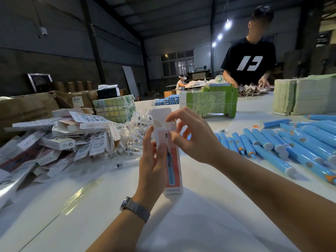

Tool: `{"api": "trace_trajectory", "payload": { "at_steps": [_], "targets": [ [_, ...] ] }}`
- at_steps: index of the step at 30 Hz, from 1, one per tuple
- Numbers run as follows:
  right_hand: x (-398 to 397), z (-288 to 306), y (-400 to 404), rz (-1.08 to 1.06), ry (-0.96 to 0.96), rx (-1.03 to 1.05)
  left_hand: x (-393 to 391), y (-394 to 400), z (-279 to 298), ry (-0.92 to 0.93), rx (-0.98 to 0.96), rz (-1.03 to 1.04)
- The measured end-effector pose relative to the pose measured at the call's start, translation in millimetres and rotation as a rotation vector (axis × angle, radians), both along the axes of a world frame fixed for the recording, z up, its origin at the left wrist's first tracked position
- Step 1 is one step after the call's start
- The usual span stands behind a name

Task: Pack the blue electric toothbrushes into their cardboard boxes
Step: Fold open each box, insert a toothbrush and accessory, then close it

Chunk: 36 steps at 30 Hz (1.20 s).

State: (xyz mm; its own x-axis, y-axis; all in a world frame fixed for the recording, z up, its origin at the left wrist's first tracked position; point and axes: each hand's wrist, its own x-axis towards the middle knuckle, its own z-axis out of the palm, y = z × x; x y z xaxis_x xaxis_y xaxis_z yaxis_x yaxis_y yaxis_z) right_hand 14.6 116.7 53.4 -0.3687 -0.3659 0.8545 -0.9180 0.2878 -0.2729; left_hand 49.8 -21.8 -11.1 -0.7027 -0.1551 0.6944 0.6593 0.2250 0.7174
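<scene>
The left hand [153, 157] grips a slim white and red cardboard box [169, 153] printed with a picture of a blue toothbrush, holding it upright above the white table [209, 224] with the thumb across the front face and the fingers curled round the left edge. The box's long axis runs nearly vertical, open end up, and its white top flap [161, 118] stands raised behind the mouth. The right hand [190, 137] is at that mouth: thumb and forefinger pinch near the small side tab at the upper right corner, the other fingers curled loosely behind, so the fingers sit directly over the opening and to the right of the raised flap. Whether a toothbrush is already inside cannot be told, since the walls hide the interior. The loose blue electric toothbrushes with white caps [283, 142] lie in a row on the table to the right, well apart from the box and nearer the right hand, their long axes slanting away from the person. A heap of white printed cartons [60, 135] and clear-wrapped brush heads [134, 128] lies to the left. Judging from this, the next move is either tucking the tab and folding the flap forward and down, or reaching right for a brush
</scene>
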Motion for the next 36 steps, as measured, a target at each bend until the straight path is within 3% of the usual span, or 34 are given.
{"api": "trace_trajectory", "payload": {
  "at_steps": [4, 14, 36],
  "targets": [
    [2, -5, -5, 0.103, -0.113, -0.191, 3, 0, 4, 0.058, 0.008, -0.029],
    [6, -6, -2, 0.186, -0.273, -0.283, 2, -2, 7, -0.006, 0.149, -0.143],
    [12, 0, -2, 0.251, -0.357, -0.237, 3, 1, 12, 0.046, 0.117, -0.119]
  ]
}}
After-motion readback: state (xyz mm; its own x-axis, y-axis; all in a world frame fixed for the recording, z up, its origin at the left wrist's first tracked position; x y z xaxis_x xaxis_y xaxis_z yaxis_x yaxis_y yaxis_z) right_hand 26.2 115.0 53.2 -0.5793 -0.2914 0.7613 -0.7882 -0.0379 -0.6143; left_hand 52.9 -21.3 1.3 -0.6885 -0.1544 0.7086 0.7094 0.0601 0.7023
